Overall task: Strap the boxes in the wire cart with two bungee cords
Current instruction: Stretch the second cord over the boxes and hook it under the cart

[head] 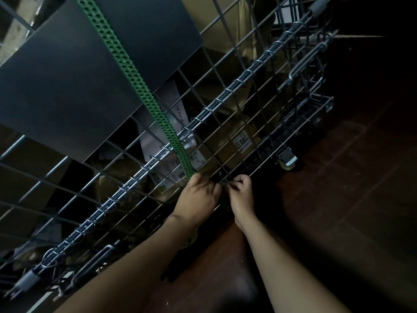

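Observation:
A flat green perforated bungee cord (137,77) runs from the top left, over a dark grey box (74,82), down the outside of the wire cart (248,71) to its lower edge. My left hand (198,195) is closed on the cord's lower end, low on the cart's side. Right beside it, my right hand (240,190) pinches something small at the cart's bottom wire; what it grips is hidden by the fingers. Brown cardboard boxes with labels (239,141) lie inside the cart behind the mesh.
A swivel caster (287,160) sits under the cart's base at the right. Dark red-brown wooden floor (338,177) spreads to the right and below. A coiled wire hinge (158,161) runs diagonally along the cart's side panel.

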